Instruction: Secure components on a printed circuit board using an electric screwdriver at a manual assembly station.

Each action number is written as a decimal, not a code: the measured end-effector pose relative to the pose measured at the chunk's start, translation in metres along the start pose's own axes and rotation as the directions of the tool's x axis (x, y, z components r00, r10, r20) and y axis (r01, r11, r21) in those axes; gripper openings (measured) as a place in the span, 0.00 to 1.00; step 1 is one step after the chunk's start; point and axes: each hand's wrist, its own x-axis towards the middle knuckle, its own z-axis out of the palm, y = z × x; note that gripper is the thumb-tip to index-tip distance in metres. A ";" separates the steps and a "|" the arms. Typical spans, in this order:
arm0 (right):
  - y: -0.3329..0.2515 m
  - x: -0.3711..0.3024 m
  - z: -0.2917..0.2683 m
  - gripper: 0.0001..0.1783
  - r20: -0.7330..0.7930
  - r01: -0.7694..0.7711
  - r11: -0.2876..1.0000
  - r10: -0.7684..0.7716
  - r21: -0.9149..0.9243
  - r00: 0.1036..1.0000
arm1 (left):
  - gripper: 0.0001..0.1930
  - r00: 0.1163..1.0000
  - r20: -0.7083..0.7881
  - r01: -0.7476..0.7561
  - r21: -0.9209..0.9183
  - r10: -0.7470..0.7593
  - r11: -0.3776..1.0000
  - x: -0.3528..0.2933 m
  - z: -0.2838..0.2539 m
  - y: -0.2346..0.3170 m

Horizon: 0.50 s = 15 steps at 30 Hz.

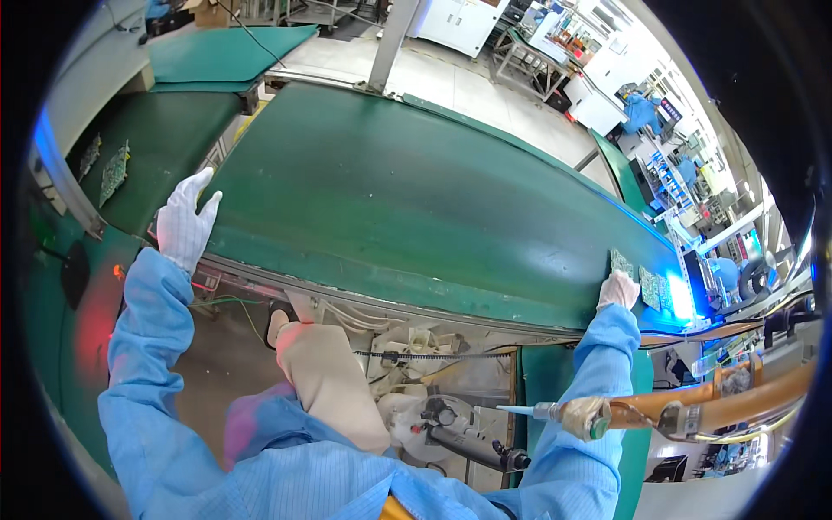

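My left hand (186, 224), in a white glove, is at the near left end of the green conveyor belt (390, 191). Its thumb and fingers are spread apart with nothing between them. At the belt's right end, my gloved right hand (618, 289) has its fingers closed on the near edge of a green circuit board (620, 262). Part of that board is covered by the fingers. Just to the right of this hand, another circuit board (650, 288) lies on the belt under bright blue light.
Two circuit boards (113, 173) lie on a separate green belt (173, 117) at the left. A metal post (394, 48) rises behind the main belt. An orange-brown pipe (702, 403) with a pale blue nozzle (524, 410) juts in at lower right, close to my right forearm.
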 end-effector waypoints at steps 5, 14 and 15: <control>-0.097 -0.009 -0.118 0.10 -0.325 0.275 0.929 -0.188 0.247 0.927 | 0.21 0.999 0.025 0.047 0.011 -0.047 0.999 -0.002 0.001 0.009; -0.207 -0.071 -0.277 0.25 -0.213 0.397 0.523 -0.377 0.754 0.902 | 0.33 0.896 0.162 -0.312 -0.436 0.414 0.844 0.012 0.018 0.207; -0.206 -0.074 -0.288 0.26 -0.146 0.302 0.446 -0.352 0.843 0.925 | 0.35 0.869 0.160 -0.352 -0.463 0.467 0.814 0.010 0.023 0.224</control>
